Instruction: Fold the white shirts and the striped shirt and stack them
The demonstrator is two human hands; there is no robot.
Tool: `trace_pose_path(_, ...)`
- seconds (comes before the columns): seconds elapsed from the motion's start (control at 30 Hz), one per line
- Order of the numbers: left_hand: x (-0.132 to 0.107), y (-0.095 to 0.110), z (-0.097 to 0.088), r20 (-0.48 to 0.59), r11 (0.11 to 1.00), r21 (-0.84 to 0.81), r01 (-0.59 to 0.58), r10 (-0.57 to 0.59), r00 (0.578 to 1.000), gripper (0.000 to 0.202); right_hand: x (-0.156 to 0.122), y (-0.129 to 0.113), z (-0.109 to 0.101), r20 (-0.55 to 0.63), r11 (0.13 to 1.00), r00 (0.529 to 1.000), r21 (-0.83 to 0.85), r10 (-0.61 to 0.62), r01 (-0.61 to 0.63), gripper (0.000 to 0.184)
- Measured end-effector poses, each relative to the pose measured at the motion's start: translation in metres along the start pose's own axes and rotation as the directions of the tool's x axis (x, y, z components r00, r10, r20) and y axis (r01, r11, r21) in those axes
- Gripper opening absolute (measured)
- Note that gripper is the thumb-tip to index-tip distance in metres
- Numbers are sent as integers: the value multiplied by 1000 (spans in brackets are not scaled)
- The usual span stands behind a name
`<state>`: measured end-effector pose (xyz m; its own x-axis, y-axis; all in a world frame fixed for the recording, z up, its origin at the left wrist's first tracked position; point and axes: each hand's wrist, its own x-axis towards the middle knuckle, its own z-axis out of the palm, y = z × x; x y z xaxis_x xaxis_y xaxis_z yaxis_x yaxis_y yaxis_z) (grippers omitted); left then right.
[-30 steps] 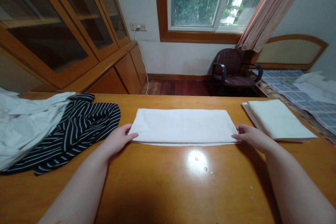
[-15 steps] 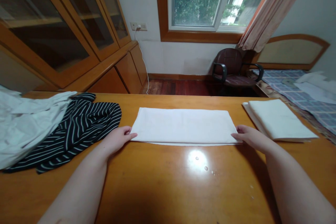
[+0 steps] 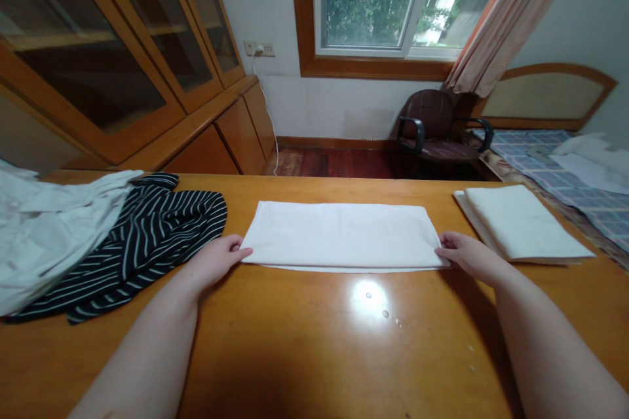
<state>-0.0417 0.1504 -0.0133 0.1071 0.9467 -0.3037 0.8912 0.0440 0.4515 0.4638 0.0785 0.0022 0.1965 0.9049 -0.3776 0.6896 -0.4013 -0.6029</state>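
A white cloth (image 3: 344, 236), folded into a long flat strip, lies across the middle of the wooden table (image 3: 304, 347). Its near edge shows more than one layer. My left hand (image 3: 223, 254) pinches the near left corner between thumb and fingers. At the opposite end, my right hand (image 3: 459, 252) grips the near right corner the same way. Both thumbs rest on top of the fabric, and the fingertips beneath are hidden.
Left on the table are a black-and-white striped garment (image 3: 162, 229) and a rumpled white garment (image 3: 54, 229). A folded white stack (image 3: 525, 222) lies at the right. Beyond the table stand a chair (image 3: 435, 124), a glass-door cabinet (image 3: 147, 46) and a bed (image 3: 545, 150).
The cloth has shifted very slightly to the left with both hands still on its corners. Everything else stays as it was.
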Motion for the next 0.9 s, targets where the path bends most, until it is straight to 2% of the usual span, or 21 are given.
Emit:
trace_pose_path(0.27, -1, 5, -4, 4, 995, 91, 42, -43, 999, 40, 4, 5, -2, -68, 953, 998, -302, -14, -7, 6)
trace_pose_path(0.5, -3, 7, -4, -12, 998, 63, 24, -24, 1000, 37, 6, 4, 1, -74, 943, 997, -331, 3, -27, 8)
trace_pose_path(0.63, -3, 7, -3, -18, 996, 80, 40, -39, 999, 33, 6, 3, 4, -102, 933, 995, -357, -5, -32, 3)
trace_pose_path(0.9, -6, 8, -2, 35, 986, 153, 62, -68, 997, 29, 10, 6, 19, -162, 866, 987, -492, 8, -88, 7)
